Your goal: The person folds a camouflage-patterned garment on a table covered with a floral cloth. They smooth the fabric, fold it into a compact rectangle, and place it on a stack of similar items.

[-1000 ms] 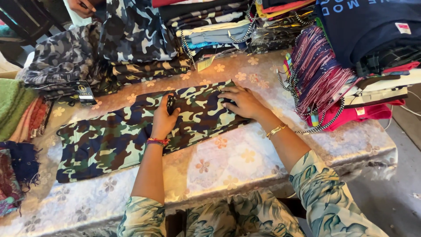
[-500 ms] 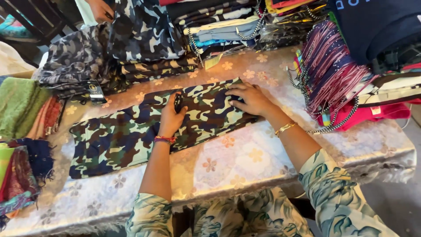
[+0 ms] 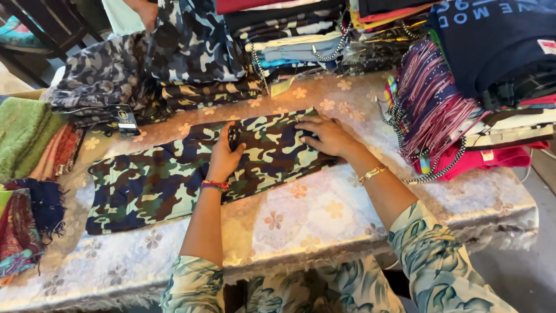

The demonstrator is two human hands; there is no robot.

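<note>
A pair of green, blue and cream camouflage trousers (image 3: 156, 179) lies flat across the floral-patterned table (image 3: 324, 214). My left hand (image 3: 223, 157) rests on the middle of the trousers, its fingers curled round a small black tag (image 3: 233, 138) on the cloth. My right hand (image 3: 327, 134) lies palm down on the right end of the trousers, fingers spread and holding nothing. A red thread band circles my left wrist and a gold bracelet my right.
Folded camouflage garments (image 3: 191, 52) are stacked behind the trousers, one with a black hang tag (image 3: 125, 120). At the right are striped cloths (image 3: 428, 104) and dark folded shirts (image 3: 498, 46). Green and patterned fabrics (image 3: 26, 145) sit at the left edge. Another person's hand (image 3: 147, 8) shows at the top.
The camera has shifted a little. Both hands stay on the trousers in about the same places, the left still curled on the black tag.
</note>
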